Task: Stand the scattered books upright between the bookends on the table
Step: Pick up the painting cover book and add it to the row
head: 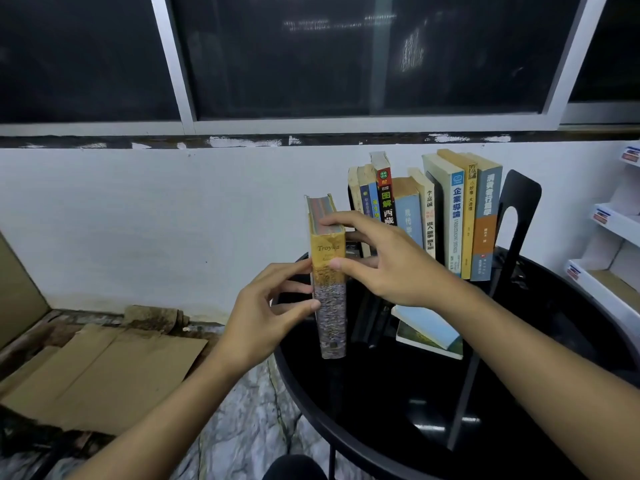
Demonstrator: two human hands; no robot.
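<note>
A thick yellow and grey book [330,306] titled Troyka stands upright at the left edge of the round black table [519,410]. My left hand [266,313] grips its left side and my right hand [388,261] holds its top and spine. Behind it, several books [426,209] stand upright in a row. A black bookend [517,216] stands at the row's right end. A light blue book [429,327] lies flat on the table under my right forearm. Whether a second bookend stands at the left of the row is hidden.
A black object [370,323] lies on the table beside the flat book. Flattened cardboard [104,372] covers the floor at the left. A white wall and dark window are behind the table. White cardboard trays [609,258] stand at the right.
</note>
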